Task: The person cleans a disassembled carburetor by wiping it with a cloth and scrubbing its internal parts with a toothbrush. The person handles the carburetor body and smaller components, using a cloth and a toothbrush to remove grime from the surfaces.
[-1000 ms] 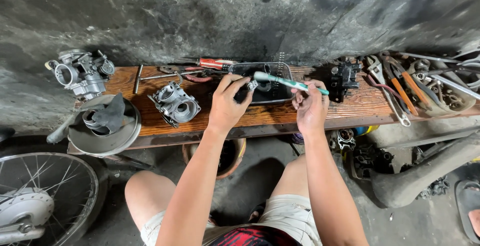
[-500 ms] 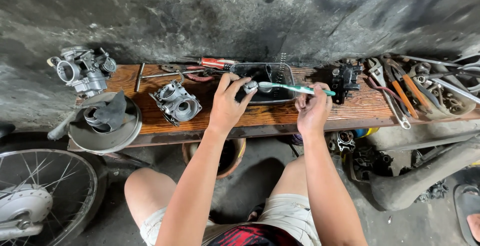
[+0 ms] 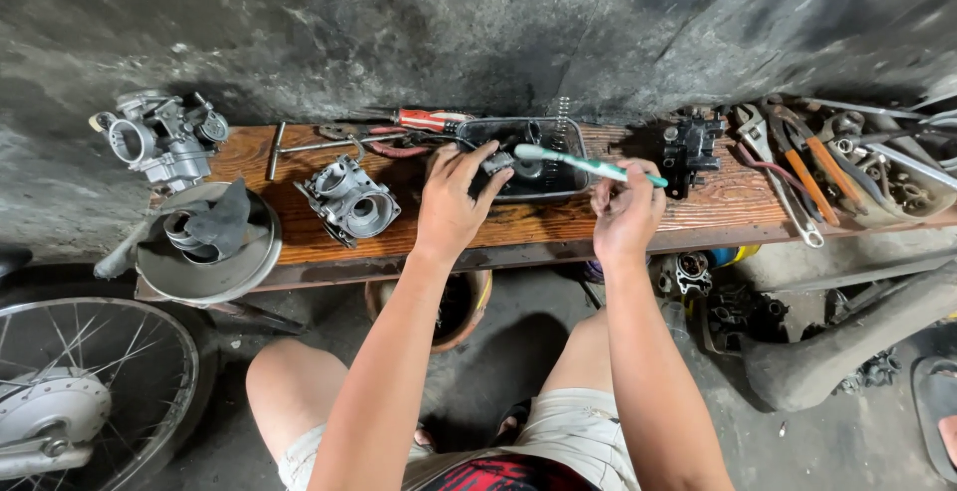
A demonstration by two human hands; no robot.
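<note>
**Part brushed over tray**

L hand (image 3: 451,202) grips small grey metal part (image 3: 496,162) above dark rectangular tray (image 3: 568,184) on wooden plank surface (image 3: 518,224). R hand (image 3: 626,214) closed on white-and-teal toothbrush (image 3: 588,164), bristles at part. Silver carburettor body (image 3: 349,200) at 9 o'clock of L hand; black metal block (image 3: 690,150) at 1 o'clock of R hand.

The wooden bench (image 3: 518,227) carries a dark tray (image 3: 568,180) at centre. At 9 o'clock lie a carburetor body (image 3: 349,200) and a T-handle wrench (image 3: 276,148). At 3 o'clock lie a black metal part (image 3: 690,150) and pliers (image 3: 802,167).
</note>
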